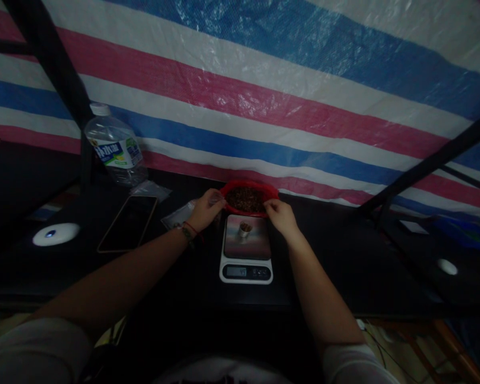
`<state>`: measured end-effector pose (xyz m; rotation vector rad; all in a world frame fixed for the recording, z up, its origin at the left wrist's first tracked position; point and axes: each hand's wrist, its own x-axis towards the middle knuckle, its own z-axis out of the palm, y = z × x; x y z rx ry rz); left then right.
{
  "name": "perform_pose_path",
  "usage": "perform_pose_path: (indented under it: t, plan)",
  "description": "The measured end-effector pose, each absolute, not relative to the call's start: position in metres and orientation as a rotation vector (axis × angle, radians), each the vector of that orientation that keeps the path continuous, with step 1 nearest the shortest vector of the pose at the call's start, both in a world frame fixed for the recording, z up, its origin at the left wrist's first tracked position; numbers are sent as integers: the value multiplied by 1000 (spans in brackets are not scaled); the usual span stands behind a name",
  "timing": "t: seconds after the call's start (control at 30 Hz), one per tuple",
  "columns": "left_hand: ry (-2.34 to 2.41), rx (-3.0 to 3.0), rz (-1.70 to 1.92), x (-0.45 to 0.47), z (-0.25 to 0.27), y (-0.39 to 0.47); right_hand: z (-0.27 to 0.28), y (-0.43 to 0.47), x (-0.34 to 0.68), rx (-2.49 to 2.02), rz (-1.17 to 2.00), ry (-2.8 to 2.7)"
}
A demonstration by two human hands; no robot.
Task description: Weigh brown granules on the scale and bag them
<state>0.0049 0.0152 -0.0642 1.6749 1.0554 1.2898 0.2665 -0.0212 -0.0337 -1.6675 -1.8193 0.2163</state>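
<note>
Red bowl (248, 198) of brown bits sits between our fingers: left hand (206, 209) curls round something clear, right hand (279, 215) grips the rim. Below them a cup (245, 229) waits on the scale (246, 255); portioning seems underway, needing a small pinch.

head view, downward over table (344, 256)

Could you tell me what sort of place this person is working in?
Probably a makeshift weighing or packing station. A dark table stands against a striped tarpaulin; a digital scale carries a small cup, and both hands are at a red bowl of brown bits.
</note>
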Motion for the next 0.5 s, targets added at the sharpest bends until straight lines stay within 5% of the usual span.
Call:
perform_pose_path:
  t: [0.33,0.5]
  plan:
    - [976,1620,1225,8,-69,18,-41,-21,269,-1739,321,-1828]
    - [910,1557,1250,8,-64,15,-24,-33,257,-1429,365,-1966]
